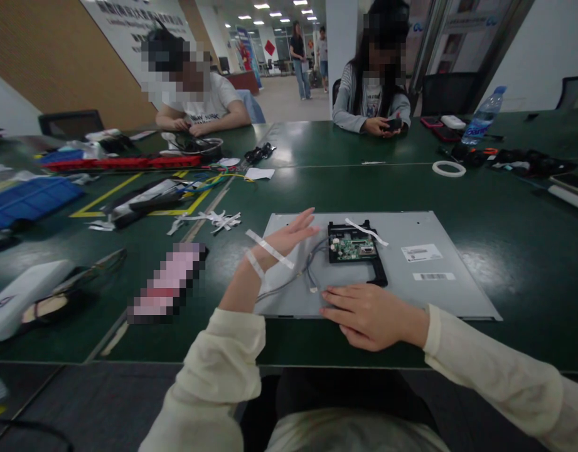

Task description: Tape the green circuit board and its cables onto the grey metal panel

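A grey metal panel (pixel 425 289) lies flat on the green table (pixel 411 188) in front of me. A green circuit board (pixel 354 245) in a black frame sits on the panel, with a strip of white tape across its top. Grey cables (pixel 300 276) run from the board toward the panel's near edge. My left hand (pixel 289 237) hovers over the panel's left edge, fingers stretched out, with two white tape strips stuck on its back and wrist. My right hand (pixel 368 314) lies flat on the panel's near edge, fingers pressing where the cables end.
Torn white tape strips (pixel 213 221) lie to the left, beside black parts and a yellow floor-tape square. A tape roll (pixel 449 168), a water bottle (pixel 481 116) and black gear sit far right. Two seated people are across the table; a white device (pixel 20 295) lies near left.
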The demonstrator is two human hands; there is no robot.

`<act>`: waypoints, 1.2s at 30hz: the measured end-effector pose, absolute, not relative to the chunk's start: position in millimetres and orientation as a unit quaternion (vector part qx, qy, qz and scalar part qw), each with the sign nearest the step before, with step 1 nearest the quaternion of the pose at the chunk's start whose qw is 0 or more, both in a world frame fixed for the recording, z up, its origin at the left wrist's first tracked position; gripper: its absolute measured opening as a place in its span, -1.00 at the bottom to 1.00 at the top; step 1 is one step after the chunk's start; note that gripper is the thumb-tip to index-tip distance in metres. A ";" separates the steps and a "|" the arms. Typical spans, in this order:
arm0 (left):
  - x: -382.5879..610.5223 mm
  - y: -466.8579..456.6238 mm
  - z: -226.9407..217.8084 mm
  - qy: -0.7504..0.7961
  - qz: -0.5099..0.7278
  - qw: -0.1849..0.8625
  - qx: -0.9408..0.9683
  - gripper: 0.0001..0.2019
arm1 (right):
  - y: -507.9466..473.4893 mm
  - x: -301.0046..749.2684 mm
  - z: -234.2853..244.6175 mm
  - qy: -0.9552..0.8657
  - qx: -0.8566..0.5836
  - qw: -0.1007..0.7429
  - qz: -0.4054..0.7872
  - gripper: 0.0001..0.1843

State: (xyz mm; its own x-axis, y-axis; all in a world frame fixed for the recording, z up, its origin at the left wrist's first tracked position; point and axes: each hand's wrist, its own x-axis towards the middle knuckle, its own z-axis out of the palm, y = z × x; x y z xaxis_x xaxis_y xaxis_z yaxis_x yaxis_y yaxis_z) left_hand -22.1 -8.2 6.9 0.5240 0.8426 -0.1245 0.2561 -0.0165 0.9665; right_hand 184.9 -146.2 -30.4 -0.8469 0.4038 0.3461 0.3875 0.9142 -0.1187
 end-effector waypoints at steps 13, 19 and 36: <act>-92.1 -72.6 8.7 0.473 0.332 0.593 0.561 -0.35 | -156.0 189.0 -32.2 -0.959 -0.220 0.177 0.016 -0.57; -87.5 -80.8 -11.2 0.476 0.344 0.555 0.590 -0.31 | -158.9 190.9 -34.8 -0.956 -0.229 0.180 0.026 -0.58; -83.9 -86.3 23.7 0.588 0.070 0.315 0.742 -0.25 | -148.8 184.3 -18.2 -0.966 -0.200 0.165 0.009 -0.64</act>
State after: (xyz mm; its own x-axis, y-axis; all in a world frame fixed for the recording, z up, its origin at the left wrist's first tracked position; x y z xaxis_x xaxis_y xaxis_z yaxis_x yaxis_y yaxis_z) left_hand -83.9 -86.3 23.7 0.2998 0.9160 -0.2665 0.8277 -0.1108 0.5501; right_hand 184.3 -148.8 -18.2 -0.8656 0.3897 0.3143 0.3835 0.9197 -0.0841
